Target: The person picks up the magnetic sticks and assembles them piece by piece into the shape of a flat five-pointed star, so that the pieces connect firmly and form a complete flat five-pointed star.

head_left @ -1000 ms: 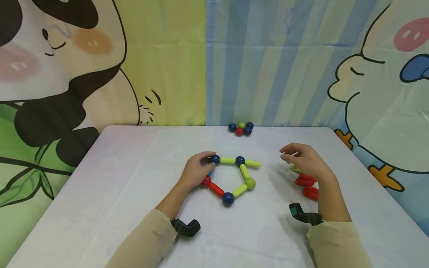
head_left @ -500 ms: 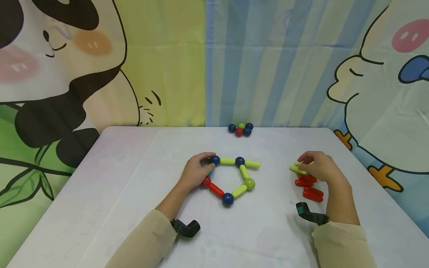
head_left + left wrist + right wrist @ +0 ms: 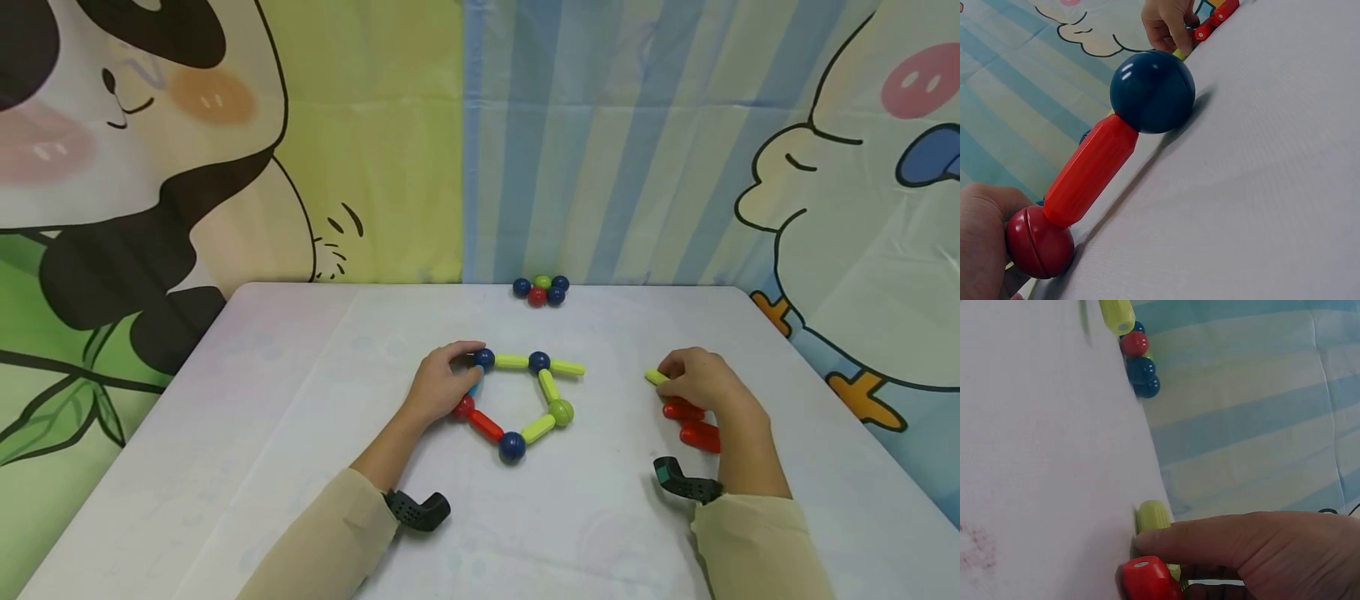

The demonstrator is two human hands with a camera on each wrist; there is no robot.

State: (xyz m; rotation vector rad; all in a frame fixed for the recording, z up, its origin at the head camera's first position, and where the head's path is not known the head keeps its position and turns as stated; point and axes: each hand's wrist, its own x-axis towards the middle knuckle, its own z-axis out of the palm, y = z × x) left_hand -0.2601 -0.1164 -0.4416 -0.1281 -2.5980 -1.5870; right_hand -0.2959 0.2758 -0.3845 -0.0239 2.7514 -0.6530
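Note:
A ring of magnetic sticks and balls (image 3: 517,398) lies mid-table: green sticks, a red stick (image 3: 1090,170), blue balls (image 3: 1152,92), a red ball (image 3: 1040,242) and a green ball. My left hand (image 3: 438,385) rests on its left side, fingertips on the top-left blue ball (image 3: 483,359). My right hand (image 3: 699,381) lies to the right over loose red sticks (image 3: 699,436) and pinches a green stick (image 3: 657,377), whose end (image 3: 1152,517) pokes out past the fingers.
A cluster of blue, red and green balls (image 3: 540,289) sits at the table's far edge. A cartoon curtain hangs close behind the white table (image 3: 262,400). Black wrist cameras (image 3: 420,508) sit on both sleeves.
My right hand moved from hovering in the air down onto the loose sticks at the right and took hold of the green one. My left hand stayed on the ring.

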